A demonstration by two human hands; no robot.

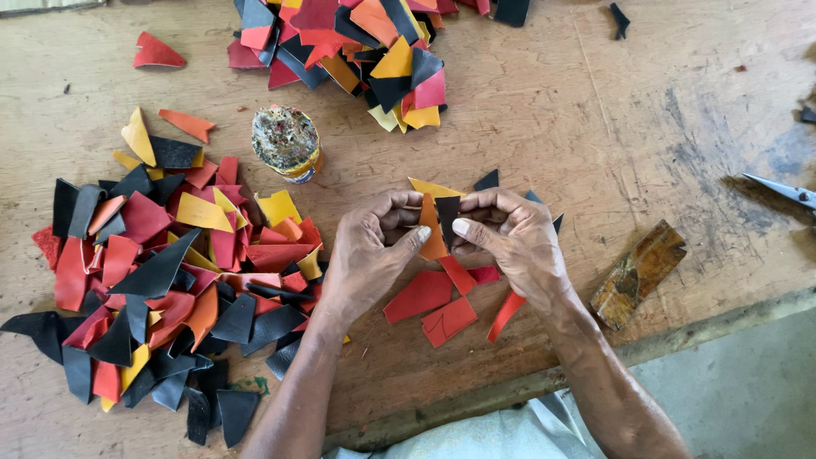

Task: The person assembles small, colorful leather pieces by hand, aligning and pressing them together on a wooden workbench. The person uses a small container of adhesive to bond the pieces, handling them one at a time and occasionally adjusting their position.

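My left hand (367, 248) and my right hand (512, 240) meet over the wooden table (595, 110). Together they pinch a joined strip of small leather pieces (433, 228): an orange piece under my left thumb, a black one by my right fingers, and a yellow tip sticking up above. Both thumbs press on the orange piece. Loose red leather pieces (429, 306) lie on the table just below my hands, and a few black bits poke out behind my right hand.
A big heap of red, black, orange and yellow leather scraps (161, 272) covers the left. Another heap (357, 42) lies at the far middle. A glue-crusted jar (286, 143) stands between them. Right: a brown wooden block (637, 274) and scissor tips (786, 191).
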